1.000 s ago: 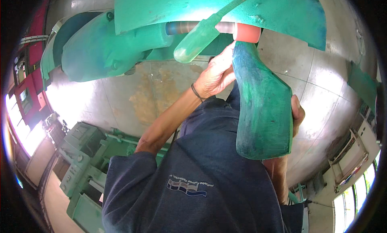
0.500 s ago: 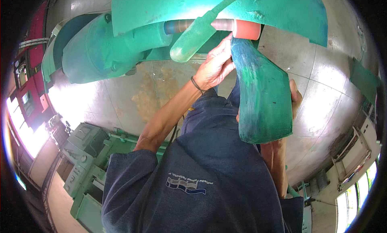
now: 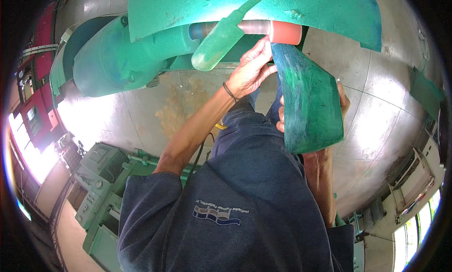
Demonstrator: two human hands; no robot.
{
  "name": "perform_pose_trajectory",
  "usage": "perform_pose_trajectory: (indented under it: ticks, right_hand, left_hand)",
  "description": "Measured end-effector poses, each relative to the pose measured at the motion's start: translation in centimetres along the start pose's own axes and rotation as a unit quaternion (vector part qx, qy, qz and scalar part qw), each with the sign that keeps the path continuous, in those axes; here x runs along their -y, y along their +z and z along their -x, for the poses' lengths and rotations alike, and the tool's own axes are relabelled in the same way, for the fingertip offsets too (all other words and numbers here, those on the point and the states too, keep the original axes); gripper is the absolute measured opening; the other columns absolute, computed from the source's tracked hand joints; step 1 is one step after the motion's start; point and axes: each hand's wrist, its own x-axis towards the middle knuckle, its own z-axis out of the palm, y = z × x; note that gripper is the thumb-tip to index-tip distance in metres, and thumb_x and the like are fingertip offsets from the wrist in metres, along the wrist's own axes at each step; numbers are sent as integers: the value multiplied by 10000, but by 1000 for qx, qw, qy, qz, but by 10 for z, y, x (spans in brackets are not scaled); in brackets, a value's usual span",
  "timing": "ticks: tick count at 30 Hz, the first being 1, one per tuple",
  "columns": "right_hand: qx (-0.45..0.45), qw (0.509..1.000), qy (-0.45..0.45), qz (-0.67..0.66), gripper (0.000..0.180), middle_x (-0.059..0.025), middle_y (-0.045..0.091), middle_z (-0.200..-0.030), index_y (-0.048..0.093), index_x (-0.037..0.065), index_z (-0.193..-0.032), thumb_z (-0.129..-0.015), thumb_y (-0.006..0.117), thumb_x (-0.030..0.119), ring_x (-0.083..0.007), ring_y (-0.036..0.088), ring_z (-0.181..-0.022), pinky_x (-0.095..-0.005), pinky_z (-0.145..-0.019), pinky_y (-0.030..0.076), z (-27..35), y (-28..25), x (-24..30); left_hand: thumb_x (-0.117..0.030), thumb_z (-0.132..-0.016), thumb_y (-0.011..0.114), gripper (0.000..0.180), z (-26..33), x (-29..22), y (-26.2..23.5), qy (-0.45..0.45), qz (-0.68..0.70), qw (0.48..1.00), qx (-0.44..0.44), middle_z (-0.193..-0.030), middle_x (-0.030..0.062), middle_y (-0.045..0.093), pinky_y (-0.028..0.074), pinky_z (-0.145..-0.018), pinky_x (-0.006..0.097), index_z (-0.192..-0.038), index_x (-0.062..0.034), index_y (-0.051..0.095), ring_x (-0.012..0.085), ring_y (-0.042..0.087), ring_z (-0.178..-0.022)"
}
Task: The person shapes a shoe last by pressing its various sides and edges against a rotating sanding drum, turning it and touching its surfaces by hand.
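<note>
The left hand point(image 3: 252, 69) reaches up, fingers point(image 3: 260, 50) pinched at the red shaft end point(image 3: 285, 32). The right hand point(image 3: 341, 100), lower, grips the green guard point(image 3: 308, 100) hanging just below the shaft.

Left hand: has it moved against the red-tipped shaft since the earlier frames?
Yes. The left hand has climbed toward the red-tipped shaft; its fingertips now reach just under the red end, beside the green plate.

Left hand point(image 3: 252, 69) sits up under the roller point(image 3: 263, 29), touching the panel's point(image 3: 308, 100) top edge; right hand point(image 3: 341, 102) is behind the panel. Machine housing point(image 3: 113, 55) lies left, cabinets point(image 3: 101, 178) on the floor point(image 3: 386, 112) lower left.
</note>
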Motion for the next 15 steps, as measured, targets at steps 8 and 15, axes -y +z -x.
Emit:
perform_pose_trajectory:
  ticks: [8, 15]
  right_hand:
    - [36, 998, 37, -49, 721, -148, 676, -958, 588, 24, -1213, -913, 452, 665, -232, 674, -757, -395, -666, 596, 30, -12, 0]
    - [124, 978, 88, -140, 784, -165, 672, -958, 577, 19, -1247, -902, 434, 709, -249, 674, -756, -417, -666, 604, 27, -19, -6]
  left_hand:
    - [-193, -1048, 519, 573, 20, -2, 22, 26, -50, 998, 2, -1385, 51, 504, 465, -1056, 419, -1550, -67, 272, 149, 518, -1247]
    - [-169, -1003, 591, 564, 30, 0, 26, 56, -57, 997, -15, -1384, 63, 532, 416, -1104, 346, -1489, -6, 356, 157, 524, -1259]
